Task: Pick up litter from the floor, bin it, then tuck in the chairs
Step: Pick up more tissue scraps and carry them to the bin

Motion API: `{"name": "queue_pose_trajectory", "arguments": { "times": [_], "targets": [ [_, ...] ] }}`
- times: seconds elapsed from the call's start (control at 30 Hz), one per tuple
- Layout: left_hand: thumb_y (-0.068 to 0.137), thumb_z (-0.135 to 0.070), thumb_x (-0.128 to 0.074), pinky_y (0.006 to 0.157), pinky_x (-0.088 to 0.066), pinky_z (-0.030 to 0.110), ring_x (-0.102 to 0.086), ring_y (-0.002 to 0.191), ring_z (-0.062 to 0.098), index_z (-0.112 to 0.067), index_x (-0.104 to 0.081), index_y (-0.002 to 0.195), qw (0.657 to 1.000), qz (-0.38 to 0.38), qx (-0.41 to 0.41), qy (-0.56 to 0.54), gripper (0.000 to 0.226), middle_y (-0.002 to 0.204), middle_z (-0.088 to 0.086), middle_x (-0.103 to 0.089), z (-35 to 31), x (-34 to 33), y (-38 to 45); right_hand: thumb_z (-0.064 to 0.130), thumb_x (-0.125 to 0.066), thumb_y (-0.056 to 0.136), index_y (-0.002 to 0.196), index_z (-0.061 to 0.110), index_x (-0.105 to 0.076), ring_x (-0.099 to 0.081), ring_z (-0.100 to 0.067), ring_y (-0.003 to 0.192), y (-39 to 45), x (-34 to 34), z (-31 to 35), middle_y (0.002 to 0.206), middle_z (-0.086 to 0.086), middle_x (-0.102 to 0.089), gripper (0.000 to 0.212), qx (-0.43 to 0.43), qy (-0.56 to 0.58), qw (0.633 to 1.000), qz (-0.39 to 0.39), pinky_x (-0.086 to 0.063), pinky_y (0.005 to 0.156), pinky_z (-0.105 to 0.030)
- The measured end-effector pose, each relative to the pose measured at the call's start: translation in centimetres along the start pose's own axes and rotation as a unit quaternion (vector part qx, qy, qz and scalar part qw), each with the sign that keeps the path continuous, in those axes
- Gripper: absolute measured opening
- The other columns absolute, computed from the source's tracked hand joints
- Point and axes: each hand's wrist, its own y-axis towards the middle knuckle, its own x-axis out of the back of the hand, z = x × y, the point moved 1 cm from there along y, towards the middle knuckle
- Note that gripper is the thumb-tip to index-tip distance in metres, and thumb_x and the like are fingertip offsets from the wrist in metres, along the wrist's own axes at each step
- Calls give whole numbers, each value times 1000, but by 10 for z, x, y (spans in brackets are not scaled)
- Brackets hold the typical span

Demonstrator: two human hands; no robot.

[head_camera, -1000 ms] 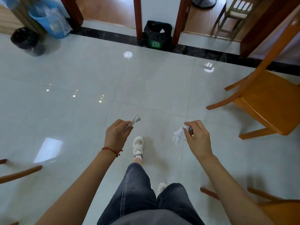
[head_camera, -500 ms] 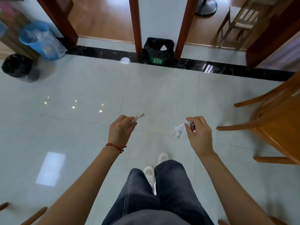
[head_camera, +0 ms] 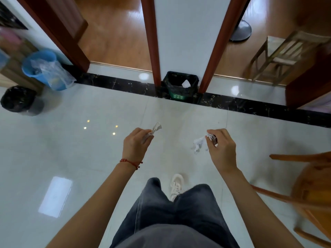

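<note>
Though well apart from the bin, bare floor between.

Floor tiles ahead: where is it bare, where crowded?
Bare: the pale tiles between both hands and the black marble strip, straight up to the square black-lined bin. Crowded: far left, blue bucket beside round black bin; right, wooden chair.

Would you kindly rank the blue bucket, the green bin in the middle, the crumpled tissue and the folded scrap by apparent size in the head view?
1. blue bucket
2. green bin, somewhat smaller
3. crumpled tissue in the right hand
4. folded scrap in the left hand; nearness to the camera enlarges both scraps.
</note>
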Motion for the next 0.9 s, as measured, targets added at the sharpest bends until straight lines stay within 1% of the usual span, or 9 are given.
{"name": "queue_pose_trajectory", "arguments": {
  "times": [0.07,0.13,0.3,0.43,0.53,0.67,0.77,0.83,0.9],
  "targets": [
    [69,-5,-70,50,-43,20,-57,52,23,2,-71,80,1000,6,-7,-1,13,64,13,-62,2,-5,35,0,-65,80,95,-4,-65,-62,-23,69,35,-6,-4,86,-18,-62,16,1,-3,1000,3,-48,67,-18],
    [68,-3,-71,54,-43,20,-57,51,25,3,-71,80,1000,12,-12,0,14,64,14,-63,7,-11,67,-1,-66,80,95,-4,-65,-61,-21,69,66,-14,-8,87,-18,-62,16,-2,-4,1000,2,-47,68,-16],
    [72,-8,-66,48,-51,31,-57,51,27,3,-71,82,999,32,-8,-5,16,66,15,-63,33,-34,156,-3,-66,80,94,-3,-65,-61,-23,68,141,-39,-25,87,-18,-62,15,-18,-12,1000,-9,-48,67,-21],
    [73,-9,-66,54,-49,25,-57,53,25,3,-71,84,998,52,-19,-14,17,68,15,-63,55,-53,234,-3,-65,79,93,-3,-65,-60,-24,66,205,-66,-36,86,-19,-62,13,-43,-29,998,-27,-47,67,-23],
    [73,-10,-66,55,-47,24,-58,52,26,3,-71,83,997,72,-25,-13,17,67,15,-63,69,-61,291,-3,-65,80,94,-3,-65,-58,-21,67,252,-86,-37,87,-19,-62,14,-71,-24,997,-34,-49,65,-26],
    [71,-9,-67,56,-47,21,-58,51,25,3,-71,81,994,92,-57,-10,16,66,14,-63,85,-71,355,-4,-65,80,94,-4,-64,-57,-18,71,304,-109,-38,86,-19,-63,15,-86,-26,995,-39,-46,66,-22],
    [72,-9,-67,53,-49,22,-59,51,25,3,-71,82,991,116,-60,-14,17,66,14,-62,94,-84,394,-4,-65,80,94,-3,-64,-54,-16,69,337,-121,-46,85,-17,-61,14,-100,-25,994,-43,-46,62,-21],
    [71,-9,-67,54,-49,23,-58,50,24,3,-71,82,991,121,-60,-18,16,65,14,-62,99,-95,411,-5,-65,80,94,-2,-64,-53,-15,68,355,-128,-55,83,-16,-61,14,-111,-25,992,-46,-46,59,-22],
    [71,-8,-67,57,-48,20,-58,50,23,3,-71,81,991,118,-59,-16,16,65,13,-62,104,-108,425,-5,-66,79,94,-3,-64,-55,-17,67,372,-137,-66,83,-17,-61,15,-116,-26,992,-42,-45,60,-20]
  ]
}}
